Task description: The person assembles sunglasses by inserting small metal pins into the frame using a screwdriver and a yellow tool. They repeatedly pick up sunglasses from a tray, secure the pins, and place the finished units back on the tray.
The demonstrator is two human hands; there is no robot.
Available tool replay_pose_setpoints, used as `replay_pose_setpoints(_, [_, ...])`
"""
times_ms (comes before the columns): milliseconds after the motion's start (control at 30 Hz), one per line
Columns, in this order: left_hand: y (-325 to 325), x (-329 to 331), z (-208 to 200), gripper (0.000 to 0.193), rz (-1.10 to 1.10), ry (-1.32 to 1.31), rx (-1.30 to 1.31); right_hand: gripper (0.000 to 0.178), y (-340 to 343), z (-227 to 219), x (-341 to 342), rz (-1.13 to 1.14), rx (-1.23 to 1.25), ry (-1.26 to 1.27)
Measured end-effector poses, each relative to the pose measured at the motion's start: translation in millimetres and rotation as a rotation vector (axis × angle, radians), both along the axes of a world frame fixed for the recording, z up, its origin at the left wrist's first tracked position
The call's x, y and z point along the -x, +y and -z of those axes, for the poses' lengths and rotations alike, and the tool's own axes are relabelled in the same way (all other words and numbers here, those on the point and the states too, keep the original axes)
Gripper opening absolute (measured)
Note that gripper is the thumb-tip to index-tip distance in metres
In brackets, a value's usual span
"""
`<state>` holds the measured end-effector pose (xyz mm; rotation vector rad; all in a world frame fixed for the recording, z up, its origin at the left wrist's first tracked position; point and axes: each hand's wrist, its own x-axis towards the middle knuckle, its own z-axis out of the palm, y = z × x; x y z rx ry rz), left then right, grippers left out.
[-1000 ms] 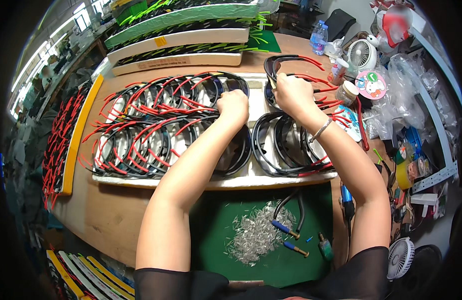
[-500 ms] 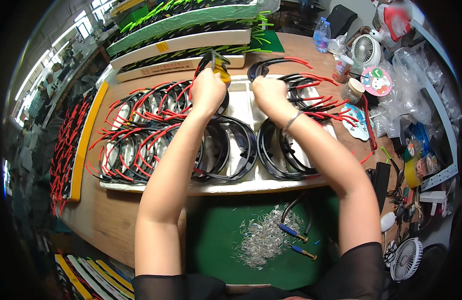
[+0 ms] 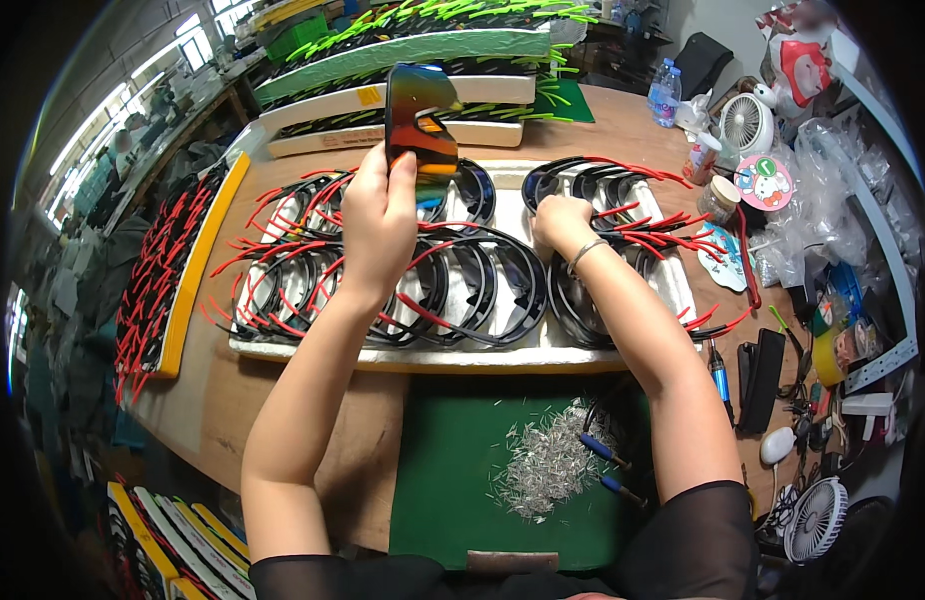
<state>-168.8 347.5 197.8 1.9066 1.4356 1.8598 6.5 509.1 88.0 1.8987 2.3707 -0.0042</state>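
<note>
The left hand (image 3: 381, 215), raised upright at upper centre, pinches an iridescent shield-shaped lens (image 3: 421, 110); the right hand (image 3: 563, 222) curls mid-frame, its hold unclear. Red print marks a long white box (image 3: 491, 133) above.

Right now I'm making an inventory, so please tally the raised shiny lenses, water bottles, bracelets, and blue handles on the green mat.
Shiny lens in left hand: 1
Water bottles: 2
Bracelet: 1
Blue handles: 2
Total: 6

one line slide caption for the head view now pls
Left hand holding up glossy rainbow-tinted eyewear; right hand at black curved red-tipped frames in a white foam tray.
</note>
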Motion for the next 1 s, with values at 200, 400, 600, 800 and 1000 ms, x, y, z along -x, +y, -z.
replay_pose_setpoints(200, [-157.6, 24.9, -2.4, 0.024, -0.069, 0.314, 0.061, 0.043, -50.3, -43.8, -17.2, -0.225, -0.523, 0.164])
replay_pose_setpoints(400, [-308.2, 46.3, 62.8, 0.022, -0.167, 0.5, 0.516, 0.03, -184.5, -82.4, -37.8, -0.62, -0.182, 0.415])
replay_pose_setpoints(600, [-315.2, 70.6, 114.3, 0.039, 0.033, 0.733, 0.682, 0.029, -285.3, -84.1, -65.4, -0.679, 0.082, 0.485])
replay_pose_setpoints(800, [-303.2, 94.8, 97.6, 0.033, -0.141, 0.746, 0.491, 0.03, -325.9, -66.6, -99.0, -0.708, 0.217, 0.451])
replay_pose_setpoints(1000, [-305.3, 88.1, 105.1, 0.017, -0.169, 0.716, 0.429, 0.028, -342.3, -35.3, -96.6, -0.725, 0.443, 0.566])
